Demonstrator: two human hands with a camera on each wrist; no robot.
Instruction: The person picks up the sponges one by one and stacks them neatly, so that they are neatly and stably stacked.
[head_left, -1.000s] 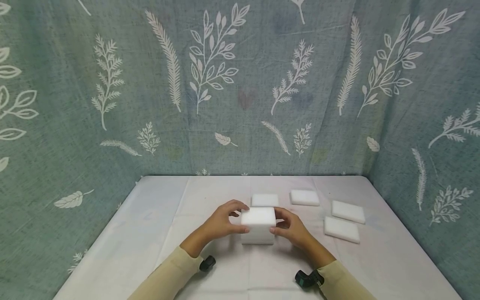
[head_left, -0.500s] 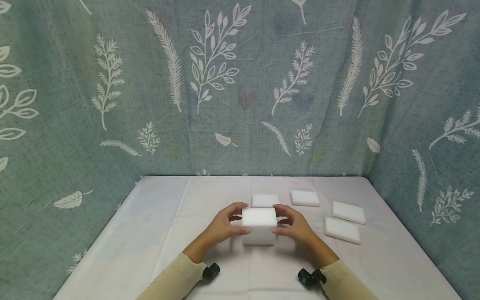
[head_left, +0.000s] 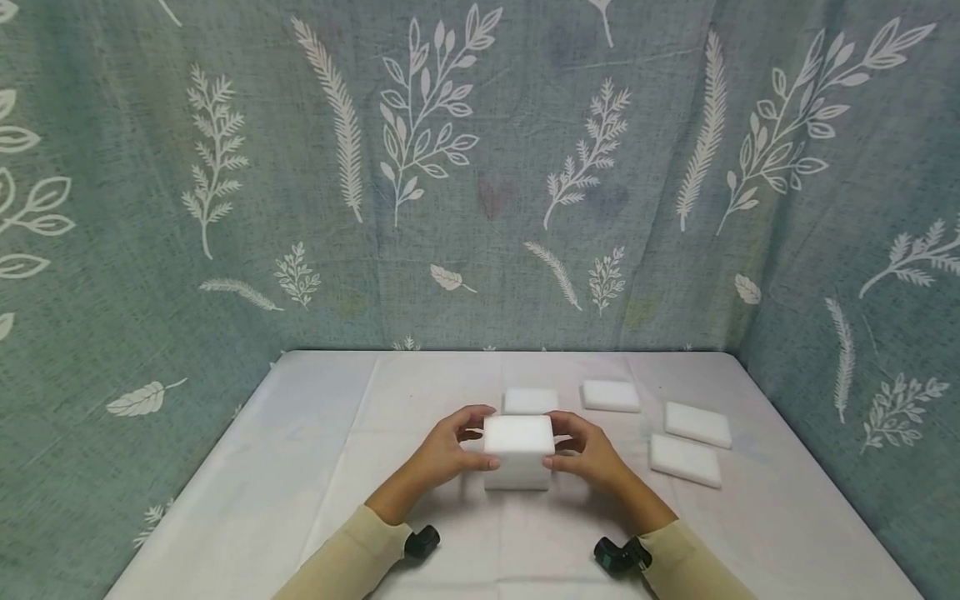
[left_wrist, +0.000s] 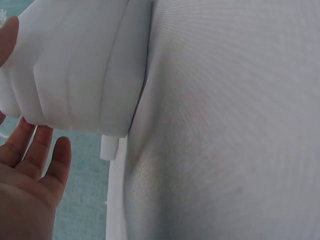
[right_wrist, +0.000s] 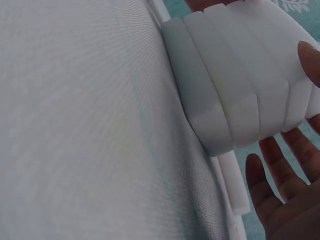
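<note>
A stack of several white sponges [head_left: 517, 475] stands on the table in the middle of the head view. My left hand [head_left: 441, 454] holds the top sponge [head_left: 517, 433] at its left side, thumb at the front corner and fingers toward the back. On the opposite side my right hand [head_left: 592, 452] grips the same sponge in a mirrored way. The left wrist view shows the stacked layers [left_wrist: 75, 75], with some fingertips [left_wrist: 42, 135] against their edges. In the right wrist view, layers [right_wrist: 235, 80] lean slightly out of line, and the right fingers [right_wrist: 287, 160] reach their edge.
A single sponge [head_left: 531, 401] lies just behind the stack, and another sponge [head_left: 611, 396] lies farther back to the right. Two more, a rear sponge [head_left: 697, 424] and a front sponge [head_left: 684, 460], lie at the right. Patterned cloth [head_left: 480, 167] surrounds the white-covered table [head_left: 360, 400].
Over the last second both hands and the top sponge shift very slightly to the right, and the left forearm comes a little inward. Since half a second ago almost nothing differs.
</note>
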